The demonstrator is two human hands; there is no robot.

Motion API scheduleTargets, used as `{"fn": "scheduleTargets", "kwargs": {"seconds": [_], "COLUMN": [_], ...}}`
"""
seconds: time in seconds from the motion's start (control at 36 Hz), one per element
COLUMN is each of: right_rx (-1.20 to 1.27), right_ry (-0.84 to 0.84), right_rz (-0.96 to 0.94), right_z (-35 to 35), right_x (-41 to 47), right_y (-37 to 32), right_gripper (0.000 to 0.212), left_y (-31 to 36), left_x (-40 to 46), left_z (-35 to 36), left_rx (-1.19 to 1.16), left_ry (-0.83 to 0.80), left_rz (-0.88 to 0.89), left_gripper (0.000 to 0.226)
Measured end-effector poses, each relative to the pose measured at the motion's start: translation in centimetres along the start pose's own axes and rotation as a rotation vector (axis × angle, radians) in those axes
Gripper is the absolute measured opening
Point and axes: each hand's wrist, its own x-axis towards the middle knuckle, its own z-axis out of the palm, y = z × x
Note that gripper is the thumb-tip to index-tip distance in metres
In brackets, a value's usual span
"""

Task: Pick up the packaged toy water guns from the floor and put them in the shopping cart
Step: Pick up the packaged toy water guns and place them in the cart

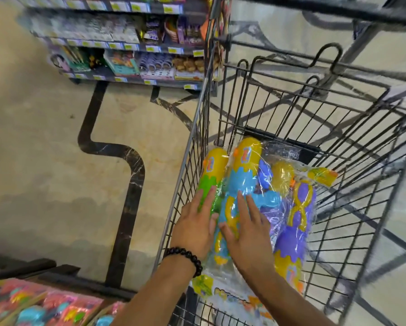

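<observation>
Floor: pale store floor (44,142) with dark inlaid lines, left of the cart; no packs visible on it from here.
Shelves: stocked shelves (126,55) beyond the cart's far-left corner, pretty blurry.
Cart: black wire cart (338,184), the landmark for everything below.
Water guns: three bagged water guns inside the cart, along its left wall. Green one (211,175) against the wire, blue one (242,182) beside it, purple one (298,220) further in, lying the other way round.
Left hand: left hand (195,229), bead bracelet on the wrist, flat with fingers spread on the green pack. Pressing, not gripping.
Right hand: right hand (249,234), same deal, flat on the blue pack, thumb nearly touching the left one.
Progress: my guess is the packs are in and just getting patted down.
Risk: the bags look slick and loosely stacked, so pushing too hard could slide one off the pile, or a wire could snag the plastic.
Display: blurry pink toys (32,307) near-left of the cart.
</observation>
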Motion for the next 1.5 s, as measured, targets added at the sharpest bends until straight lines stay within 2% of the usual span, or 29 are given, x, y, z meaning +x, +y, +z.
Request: {"fn": "scheduleTargets", "kwargs": {"seconds": [0.25, 0.5, 0.81, 0.97, 1.22, 1.5], "right_rx": [-0.044, -0.06, -0.164, -0.191, -0.23, -0.359], "right_ry": [0.02, 0.066, 0.034, -0.034, -0.154, -0.341], "right_rz": [-0.094, -0.232, -0.481, -0.681, -0.935, -1.259], "right_z": [-4.7, -12.9, -22.4, -25.7, -28.6, -26.7], "right_x": [-2.2, -4.6, -7.3, -7.4, -10.0, -21.6], "right_y": [-2.9, -7.5, -12.8, -14.7, -14.9, -18.3], "right_gripper": [0.075, 0.072, 0.07, 0.072, 0.068, 0.063], "left_y": [2.9, 7.2, 11.4, 14.7, 19.3, 21.2], "left_x": [-1.5, -4.5, -9.3, -13.9, -21.9, -39.6], "left_z": [-5.0, -12.5, -19.8, -22.7, -22.5, -21.3], "left_rx": [0.08, 0.144, 0.233, 0.283, 0.312, 0.335], "left_ry": [0.092, 0.224, 0.35, 0.423, 0.511, 0.578], "left_rz": [0.085, 0.148, 0.094, -0.044, -0.313, -0.676], "left_gripper": [0.064, 0.065, 0.063, 0.062, 0.063, 0.059]}}
